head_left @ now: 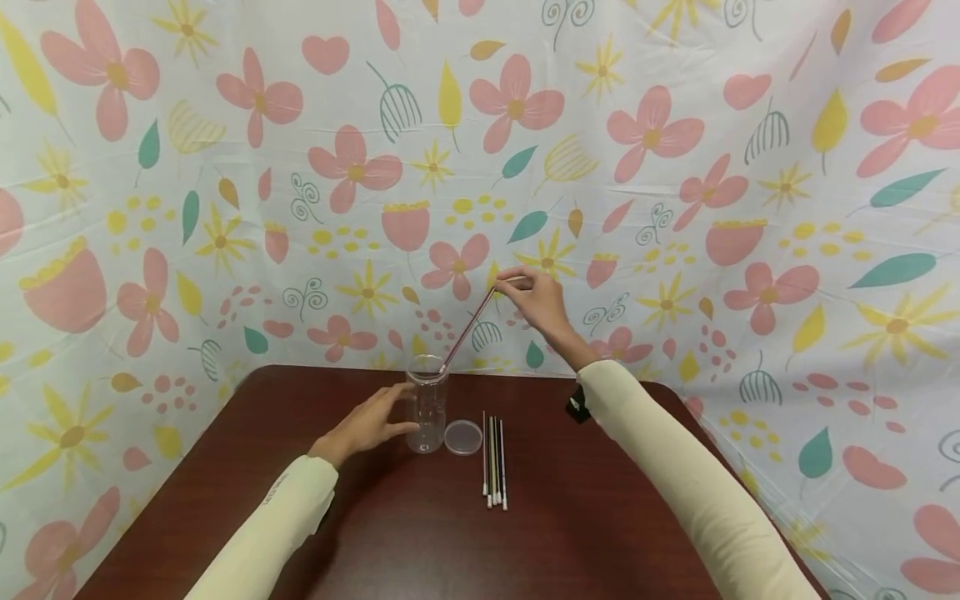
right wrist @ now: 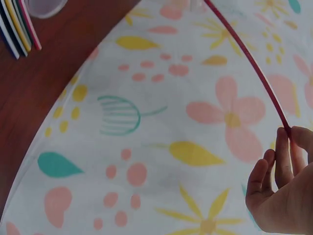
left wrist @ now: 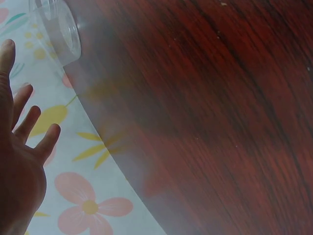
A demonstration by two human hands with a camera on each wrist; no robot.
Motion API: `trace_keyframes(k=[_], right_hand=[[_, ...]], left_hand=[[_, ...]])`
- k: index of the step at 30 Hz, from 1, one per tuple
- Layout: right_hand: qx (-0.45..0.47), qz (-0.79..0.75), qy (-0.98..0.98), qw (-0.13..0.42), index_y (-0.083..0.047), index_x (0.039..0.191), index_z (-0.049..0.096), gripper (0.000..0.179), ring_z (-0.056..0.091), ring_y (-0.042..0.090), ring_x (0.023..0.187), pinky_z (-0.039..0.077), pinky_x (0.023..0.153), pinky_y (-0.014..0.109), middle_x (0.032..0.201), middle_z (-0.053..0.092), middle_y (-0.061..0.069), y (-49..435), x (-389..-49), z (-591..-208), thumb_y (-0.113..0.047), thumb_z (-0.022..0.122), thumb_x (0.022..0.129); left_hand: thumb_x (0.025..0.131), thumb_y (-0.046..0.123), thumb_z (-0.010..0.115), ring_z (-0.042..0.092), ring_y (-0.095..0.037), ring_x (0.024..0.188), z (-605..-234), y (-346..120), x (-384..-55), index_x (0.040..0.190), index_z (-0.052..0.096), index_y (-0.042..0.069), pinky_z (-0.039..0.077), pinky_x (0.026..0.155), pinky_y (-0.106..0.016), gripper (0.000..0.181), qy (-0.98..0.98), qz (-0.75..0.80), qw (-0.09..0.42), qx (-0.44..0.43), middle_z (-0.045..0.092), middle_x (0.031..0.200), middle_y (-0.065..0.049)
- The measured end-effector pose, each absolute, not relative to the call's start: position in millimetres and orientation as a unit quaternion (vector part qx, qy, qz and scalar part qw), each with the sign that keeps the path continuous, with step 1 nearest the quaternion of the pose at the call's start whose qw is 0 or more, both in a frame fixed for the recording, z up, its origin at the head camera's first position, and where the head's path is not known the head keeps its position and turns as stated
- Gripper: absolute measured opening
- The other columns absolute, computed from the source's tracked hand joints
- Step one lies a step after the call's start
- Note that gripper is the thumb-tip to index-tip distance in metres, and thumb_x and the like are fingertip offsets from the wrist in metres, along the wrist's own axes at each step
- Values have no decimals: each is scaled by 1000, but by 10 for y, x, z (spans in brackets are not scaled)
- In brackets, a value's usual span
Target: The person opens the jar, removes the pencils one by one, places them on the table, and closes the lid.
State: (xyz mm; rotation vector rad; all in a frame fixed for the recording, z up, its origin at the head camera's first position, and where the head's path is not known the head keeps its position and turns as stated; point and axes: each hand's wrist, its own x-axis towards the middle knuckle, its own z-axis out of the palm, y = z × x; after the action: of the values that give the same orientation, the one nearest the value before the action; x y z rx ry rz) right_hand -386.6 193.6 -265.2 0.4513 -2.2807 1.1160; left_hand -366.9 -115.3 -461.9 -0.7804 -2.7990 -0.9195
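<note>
High over the back of the table, my right hand [head_left: 534,298] pinches a slim red pencil [head_left: 468,329] between thumb and fingertips at its upper end. The pencil slants down to the left, and its pale-tipped lower end overlaps the rim of a clear jar [head_left: 429,408] in the head view. That jar stands upright without its lid. Beside its left wall is my left hand [head_left: 367,425], thumb and fingers spread apart. In the left wrist view, the left hand's fingers [left wrist: 48,139] are loosely extended and hold nothing.
A clear round lid [head_left: 463,437] lies flat just right of the jar. Several pencils [head_left: 494,462] in different colours lie side by side to the right of the lid, pale ends toward me. Behind the dark wooden table [head_left: 420,533] hangs a flower-patterned cloth [head_left: 420,183].
</note>
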Motion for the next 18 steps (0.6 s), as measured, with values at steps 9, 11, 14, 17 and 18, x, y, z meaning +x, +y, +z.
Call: trace_keyframes(k=[9, 11, 14, 17, 18], right_hand=[[115, 459, -829, 297, -17, 104, 73, 32, 68, 12, 89, 46, 61, 24, 92, 74, 0, 2327, -3902, -2595, -43, 71, 85], [108, 459, -833, 290, -17, 103, 73, 31, 68, 13, 90, 47, 62, 26, 92, 74, 1, 2382, -3894, -2625, -42, 71, 85], [92, 449, -845, 275, -20, 104, 73, 31, 68, 15, 89, 47, 67, 28, 93, 74, 1, 2456, -3883, -2715, -44, 71, 85], [83, 437, -858, 258, -19, 108, 72, 36, 68, 17, 89, 48, 70, 30, 96, 74, 3, 2517, -3880, -2857, -47, 69, 85], [82, 435, -860, 253, -18, 108, 72, 36, 68, 18, 89, 49, 70, 31, 96, 74, 3, 2533, -3879, -2915, -46, 69, 85]], left_hand=[[83, 44, 72, 39, -14, 131, -4603, -1147, -3656, 145, 32, 35, 39, 101, -48, 74, -912, -321, 43, -254, 49, 133, 14], [83, 43, 73, 39, -14, 131, -4608, -1145, -3658, 145, 33, 34, 39, 101, -48, 74, -911, -321, 43, -255, 49, 133, 14], [83, 43, 73, 38, -15, 132, -4617, -1145, -3661, 146, 33, 31, 39, 101, -48, 75, -911, -321, 42, -257, 49, 133, 13], [83, 44, 72, 39, -15, 131, -4624, -1148, -3654, 146, 33, 32, 40, 100, -48, 75, -912, -318, 42, -256, 49, 133, 14], [83, 44, 73, 39, -16, 131, -4627, -1149, -3648, 145, 34, 32, 40, 100, -48, 75, -912, -319, 44, -256, 49, 133, 14]])
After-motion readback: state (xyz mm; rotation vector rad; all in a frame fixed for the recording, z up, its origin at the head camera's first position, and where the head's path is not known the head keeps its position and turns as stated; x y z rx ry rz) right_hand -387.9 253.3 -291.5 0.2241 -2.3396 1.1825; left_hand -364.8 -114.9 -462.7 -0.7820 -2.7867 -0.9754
